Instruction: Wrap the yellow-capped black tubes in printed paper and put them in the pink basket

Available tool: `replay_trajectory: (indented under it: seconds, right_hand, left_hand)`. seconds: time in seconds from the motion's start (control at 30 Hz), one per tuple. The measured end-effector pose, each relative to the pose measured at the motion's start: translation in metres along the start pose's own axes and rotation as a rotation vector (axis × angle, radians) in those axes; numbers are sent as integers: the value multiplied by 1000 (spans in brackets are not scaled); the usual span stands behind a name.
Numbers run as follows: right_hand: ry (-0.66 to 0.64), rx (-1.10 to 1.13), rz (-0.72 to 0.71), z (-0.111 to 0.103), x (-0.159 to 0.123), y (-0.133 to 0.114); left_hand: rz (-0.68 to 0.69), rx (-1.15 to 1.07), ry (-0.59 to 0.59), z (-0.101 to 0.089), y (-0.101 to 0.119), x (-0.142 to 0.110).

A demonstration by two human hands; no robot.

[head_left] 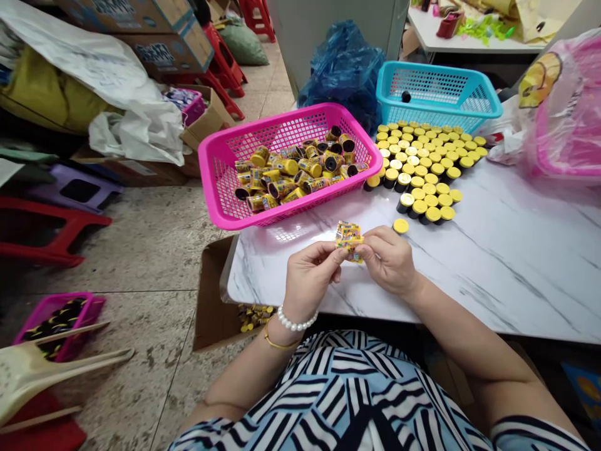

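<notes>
Between my left hand [310, 279] and my right hand [387, 260], both pinching at the fingertips, is a small yellow printed wrapper [350, 241], crumpled around something hidden by my fingers. Just beyond my right hand lies a loose yellow-topped disc [400, 225] on the white marble-pattern table [507, 263]. Farther back stand many black cylinders with yellow caps [422, 175], packed upright in a cluster. A pink plastic mesh basket [291, 131] to the left of them holds a heap of yellow-wrapped cylinders [286, 172].
A turquoise mesh basket [436, 94] and a blue plastic bag [345, 72] stand behind the table. A pink-filled plastic bag [563, 106] sits at the right. Left of the table are an open cardboard box [211, 300], red stools [47, 225] and a small magenta basket [61, 326].
</notes>
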State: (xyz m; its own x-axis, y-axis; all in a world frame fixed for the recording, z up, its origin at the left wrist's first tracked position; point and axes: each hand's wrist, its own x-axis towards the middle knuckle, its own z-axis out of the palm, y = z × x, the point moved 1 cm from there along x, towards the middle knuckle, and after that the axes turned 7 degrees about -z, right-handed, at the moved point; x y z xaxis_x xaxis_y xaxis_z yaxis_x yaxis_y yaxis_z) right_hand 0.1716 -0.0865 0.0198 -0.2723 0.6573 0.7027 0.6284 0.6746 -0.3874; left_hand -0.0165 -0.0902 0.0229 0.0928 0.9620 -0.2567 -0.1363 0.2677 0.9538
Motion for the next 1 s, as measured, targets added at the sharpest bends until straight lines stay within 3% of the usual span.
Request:
replay_trajectory:
  seconds: [0.17, 0.27, 0.33, 0.47, 0.53, 0.67, 0.87, 1.0]
  right_hand:
    - [-304, -462, 228, -33, 2, 26]
    - [-380, -427, 378, -37, -1, 38]
    - [-288, -177, 435, -35, -1, 40]
    - [-18, 550, 569, -32, 3, 37]
    - [80, 755, 591, -30, 6, 34]
    - [142, 823, 548, -24, 8, 25]
    - [168, 678, 486, -22, 6, 15]
    - [113, 651, 466, -24, 2, 13]
  left_hand:
    - [-195, -198, 36, -20, 6, 16]
    - [-296, -295, -38, -28, 12, 23]
    - [-331, -343, -92, -28, 15, 27]
    - [-370, -420, -159, -20, 11, 33]
    - [-400, -446, -195, -14, 8, 35]
    - [-437, -515, -245, -5, 6, 37]
    - [-474, -629, -265, 0, 8, 40]
    - [-459, -646, -272, 5, 7, 42]
